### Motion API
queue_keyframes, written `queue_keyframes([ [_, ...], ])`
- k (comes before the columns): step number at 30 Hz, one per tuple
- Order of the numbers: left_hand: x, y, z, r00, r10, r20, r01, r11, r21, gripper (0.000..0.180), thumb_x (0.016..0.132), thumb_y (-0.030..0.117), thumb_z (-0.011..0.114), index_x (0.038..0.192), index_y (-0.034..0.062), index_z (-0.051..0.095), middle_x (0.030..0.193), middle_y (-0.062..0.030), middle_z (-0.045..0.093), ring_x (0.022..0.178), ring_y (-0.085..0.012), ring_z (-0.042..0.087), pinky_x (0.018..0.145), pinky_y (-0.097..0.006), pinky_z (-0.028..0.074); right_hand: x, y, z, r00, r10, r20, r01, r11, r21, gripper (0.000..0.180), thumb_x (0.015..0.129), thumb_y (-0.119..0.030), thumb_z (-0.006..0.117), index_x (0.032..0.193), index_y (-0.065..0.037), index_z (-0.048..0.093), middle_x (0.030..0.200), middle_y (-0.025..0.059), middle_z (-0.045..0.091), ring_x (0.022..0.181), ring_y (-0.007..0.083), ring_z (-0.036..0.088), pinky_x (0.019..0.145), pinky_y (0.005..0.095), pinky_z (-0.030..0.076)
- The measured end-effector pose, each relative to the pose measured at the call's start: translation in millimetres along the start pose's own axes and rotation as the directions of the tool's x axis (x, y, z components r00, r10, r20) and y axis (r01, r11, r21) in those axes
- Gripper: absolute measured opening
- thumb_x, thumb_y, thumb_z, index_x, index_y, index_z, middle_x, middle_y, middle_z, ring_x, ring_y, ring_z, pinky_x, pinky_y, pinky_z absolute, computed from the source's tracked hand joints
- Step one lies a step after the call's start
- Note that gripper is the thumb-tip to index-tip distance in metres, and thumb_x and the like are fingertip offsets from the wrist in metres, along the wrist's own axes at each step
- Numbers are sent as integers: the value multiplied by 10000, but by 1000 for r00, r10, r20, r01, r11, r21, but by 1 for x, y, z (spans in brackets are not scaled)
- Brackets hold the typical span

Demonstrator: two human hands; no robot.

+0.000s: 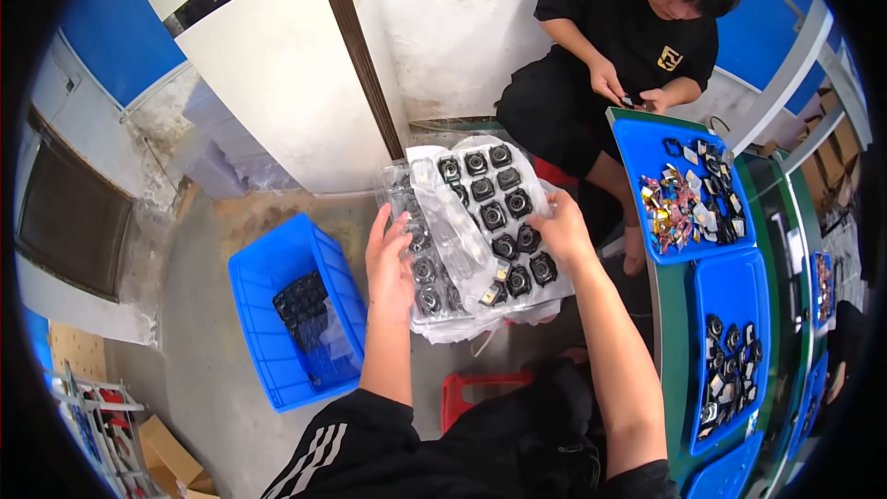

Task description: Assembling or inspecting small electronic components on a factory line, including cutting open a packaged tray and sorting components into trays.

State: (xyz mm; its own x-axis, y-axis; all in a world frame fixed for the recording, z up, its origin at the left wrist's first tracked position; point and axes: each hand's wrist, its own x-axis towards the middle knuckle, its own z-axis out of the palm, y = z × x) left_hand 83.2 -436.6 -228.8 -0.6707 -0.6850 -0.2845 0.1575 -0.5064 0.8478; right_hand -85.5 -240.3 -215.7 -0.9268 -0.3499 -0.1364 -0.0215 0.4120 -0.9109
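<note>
In front of me is a stack of clear plastic trays (pixel 428 325) with black watch-case-like parts (pixel 493 214) in their pockets, each with a round centre. A crumpled translucent sheet (pixel 447 238) lies across the middle of the stack, between the parts showing on the right and those at the left edge. My left hand (pixel 391 268) is at the left edge, its fingers apart and nothing seen in them. My right hand (pixel 564 233) grips the right edge, thumb over the top; its other fingertips are partly hidden. Small pale pieces (pixel 492 294) lie among the lower parts.
A blue crate (pixel 254 300) holding black trays stands on the floor at left. A red stool (pixel 455 397) is below the stack. At right, a green bench carries blue bins (pixel 654 254) of small parts. Across from me a seated person (pixel 637 37) handles a small piece.
</note>
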Motion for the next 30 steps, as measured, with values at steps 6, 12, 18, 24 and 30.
queue_keyframes([
  [6,-13,3,25,985,-54,166,95,964,-248,804,789,-42,442,1494,305,271,1531,-202,233,1425,-393,228,989,-528,378,1,3,-5,995,-27,91,15,991,136,674,755,162,589,1399,5,467,1209,184,639,1090,242,635,915,330,500],
  [12,-15,-4,20,985,-69,157,111,954,-279,859,756,-10,447,1490,380,231,1574,-204,164,1446,-388,180,1048,-700,196,0,-3,1,993,-74,89,40,942,334,371,829,108,594,1187,21,547,1108,127,663,999,188,633,888,285,479],
  [18,-16,4,20,981,-90,170,129,964,-233,947,736,-18,435,1526,413,138,1570,-197,147,1438,-386,198,1055,-709,193,8,-27,4,997,-78,-31,68,966,-248,362,814,-157,756,1070,23,572,981,133,681,902,175,640,780,301,505],
  [24,-15,-2,4,962,-75,263,163,931,-328,993,697,-53,438,1532,398,145,1557,-205,158,1436,-406,199,1021,-720,271,35,-7,-9,980,129,155,-89,967,-239,600,720,-286,820,1193,9,598,1057,247,670,981,322,669,845,389,509],
  [30,-15,-2,4,969,-96,228,175,916,-361,997,677,-81,425,1530,376,184,1561,-208,144,1448,-402,178,1021,-719,277,34,10,8,989,-136,-59,105,925,-365,400,741,-109,770,1058,-37,536,1002,215,674,992,386,646,847,448,509],
])
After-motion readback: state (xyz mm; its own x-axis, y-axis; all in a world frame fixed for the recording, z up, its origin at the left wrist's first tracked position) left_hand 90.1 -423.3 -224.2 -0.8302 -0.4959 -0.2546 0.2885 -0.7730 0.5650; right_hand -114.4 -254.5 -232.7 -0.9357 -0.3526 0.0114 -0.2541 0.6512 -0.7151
